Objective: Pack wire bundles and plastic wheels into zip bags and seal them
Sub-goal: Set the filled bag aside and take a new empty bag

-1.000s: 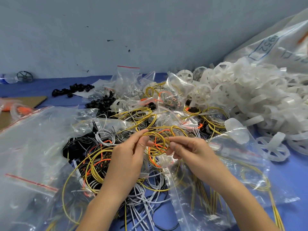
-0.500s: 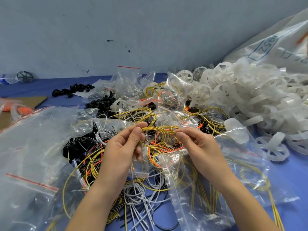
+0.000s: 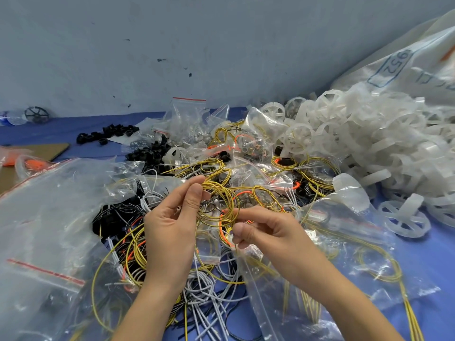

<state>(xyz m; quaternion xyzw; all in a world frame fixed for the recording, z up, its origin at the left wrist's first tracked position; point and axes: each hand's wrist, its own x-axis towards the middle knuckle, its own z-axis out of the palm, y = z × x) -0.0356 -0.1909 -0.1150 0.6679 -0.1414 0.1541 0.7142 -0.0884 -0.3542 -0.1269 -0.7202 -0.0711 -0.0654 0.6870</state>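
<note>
A coiled bundle of yellow and orange wire [image 3: 219,205] hangs between both hands above the heap. My left hand [image 3: 172,225] pinches the top left of the coil between thumb and forefinger. My right hand [image 3: 266,232] pinches the coil's lower right side, fingers curled. A clear zip bag [image 3: 320,274] with yellow wires in it lies under my right wrist. White plastic wheels [image 3: 357,139] are piled at the right. Loose yellow, white and black wires [image 3: 204,289] cover the blue table below my hands.
Large clear zip bags with red strips [image 3: 49,232] lie at the left. Small black parts [image 3: 108,134] sit at the back left, beside a cardboard sheet [image 3: 46,151]. A big white sack [image 3: 406,67] leans on the wall at the right. One white wheel [image 3: 403,217] lies apart.
My right hand has dropped lower and toward me along the coil. The left hand has shifted right and lifted its pinch; the coil now stands rounder between the hands.
</note>
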